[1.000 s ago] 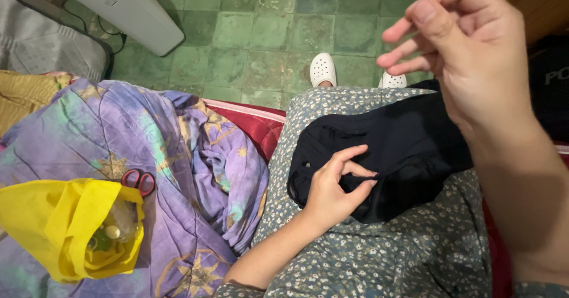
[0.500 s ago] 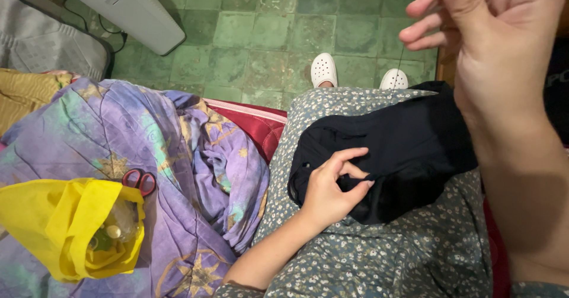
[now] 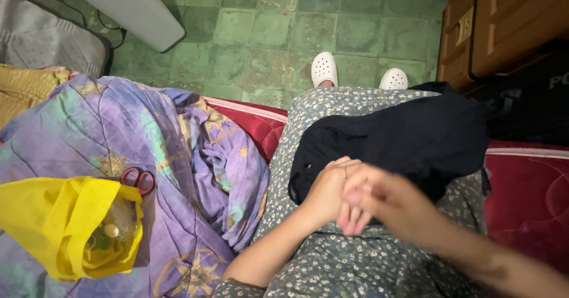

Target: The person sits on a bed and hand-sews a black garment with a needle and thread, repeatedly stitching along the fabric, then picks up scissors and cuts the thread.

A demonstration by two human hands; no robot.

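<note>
- Your left hand (image 3: 325, 192) is resting on the black cloth (image 3: 403, 141) that is lying across your lap, with its fingers curled in toward the palm and pressing on the cloth's near edge.
- Whether those fingers are pinching a fold of the cloth or only lying on it cannot be told, because your right hand is covering them.
- Your right hand (image 3: 379, 200) is lying against the left one, touching it, with its fingers bent down over the same edge of the cloth.
- The right hand is blurred, so how far it is closing, and whether it is gripping anything, cannot be told.
- The black cloth is spreading away from both hands toward your knees and to your right, over the flowered dress (image 3: 355, 262) you are wearing.
- Your two white shoes (image 3: 323, 68) are standing on the green tiled floor (image 3: 267, 31) beyond the cloth.
- To your left, a purple patterned blanket (image 3: 118, 138) is lying bunched on the red mattress (image 3: 527, 197).
- A yellow bag (image 3: 59, 221) is sitting open on the blanket, with red-handled scissors (image 3: 139, 179) lying just beside it, well apart from both hands.
</note>
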